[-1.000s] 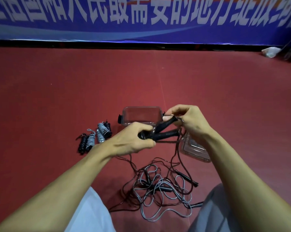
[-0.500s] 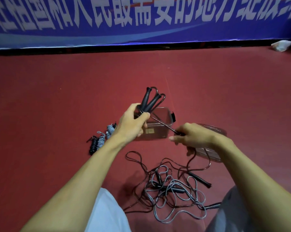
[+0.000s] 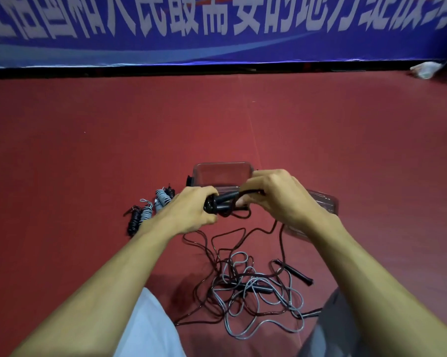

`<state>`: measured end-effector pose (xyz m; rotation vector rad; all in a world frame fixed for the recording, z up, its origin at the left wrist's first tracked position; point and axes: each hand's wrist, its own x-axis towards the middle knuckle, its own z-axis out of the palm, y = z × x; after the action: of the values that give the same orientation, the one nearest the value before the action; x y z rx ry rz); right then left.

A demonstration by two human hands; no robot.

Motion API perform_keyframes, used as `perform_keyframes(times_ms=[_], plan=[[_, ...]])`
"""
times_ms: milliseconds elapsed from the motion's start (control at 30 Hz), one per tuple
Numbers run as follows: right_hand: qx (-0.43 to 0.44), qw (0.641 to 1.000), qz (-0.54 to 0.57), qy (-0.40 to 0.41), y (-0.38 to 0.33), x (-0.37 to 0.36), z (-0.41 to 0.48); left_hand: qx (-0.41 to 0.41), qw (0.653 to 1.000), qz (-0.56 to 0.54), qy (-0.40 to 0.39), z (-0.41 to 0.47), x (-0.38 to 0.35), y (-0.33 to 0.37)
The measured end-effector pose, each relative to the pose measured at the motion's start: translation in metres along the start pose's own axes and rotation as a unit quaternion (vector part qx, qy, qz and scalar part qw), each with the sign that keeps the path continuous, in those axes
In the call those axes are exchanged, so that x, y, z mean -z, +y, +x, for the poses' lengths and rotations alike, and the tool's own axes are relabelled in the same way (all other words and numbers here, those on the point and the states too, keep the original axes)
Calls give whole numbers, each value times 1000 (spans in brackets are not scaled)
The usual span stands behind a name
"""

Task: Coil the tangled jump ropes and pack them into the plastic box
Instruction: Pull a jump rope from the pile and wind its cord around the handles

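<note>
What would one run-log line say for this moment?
left hand: grips black handles | right hand: pinches dark rope | plastic box: open | coiled ropes: left of it

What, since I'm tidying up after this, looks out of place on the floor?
A tangled heap of grey and dark jump ropes sprawls on the red floor, black handles caught in it. Coiled rope bundles lie left of the clear plastic box, not in it.
</note>
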<state>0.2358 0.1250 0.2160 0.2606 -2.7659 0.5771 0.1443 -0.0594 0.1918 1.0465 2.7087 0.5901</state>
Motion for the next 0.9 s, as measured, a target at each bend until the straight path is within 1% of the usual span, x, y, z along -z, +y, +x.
perform_keyframes(times_ms=[100,167,300,367,400,433,500,533,567,600,633,667,733,767,833,900], plan=[[-35,996,28,75,5,1,0,-39,999,25,-23,-2,-3,6],[-68,990,46,112,9,2,1,-59,998,17,-29,-4,-3,12],[-117,979,89,143,13,3,0,-108,992,-30,-48,-7,-3,20],[-152,969,120,151,12,4,0,-127,990,-46,-30,-9,-2,22],[-174,961,151,151,12,5,1,-138,989,-55,-13,-10,-1,24],[-195,947,206,148,12,6,2,-144,987,-77,2,-11,0,26],[-221,897,357,136,13,9,2,-143,976,-162,24,-15,2,30],[-228,872,412,136,12,10,3,-145,966,-210,30,-17,3,31],[-232,857,437,143,12,9,3,-147,955,-255,31,-18,3,33],[-232,855,439,151,12,8,4,-146,942,-300,29,-17,3,34],[-229,861,426,156,12,5,6,-142,927,-345,29,-17,3,33],[-223,876,397,155,12,1,7,-135,914,-381,36,-15,2,32],[-213,914,317,133,12,-4,10,-107,896,-424,71,-12,2,29],[-214,927,290,106,10,-6,10,-89,888,-441,94,-9,3,27],[-219,931,291,22,6,-8,9,-46,875,-465,125,-6,6,26],[-216,938,263,-60,0,-9,8,-20,878,-455,146,-4,7,24]])
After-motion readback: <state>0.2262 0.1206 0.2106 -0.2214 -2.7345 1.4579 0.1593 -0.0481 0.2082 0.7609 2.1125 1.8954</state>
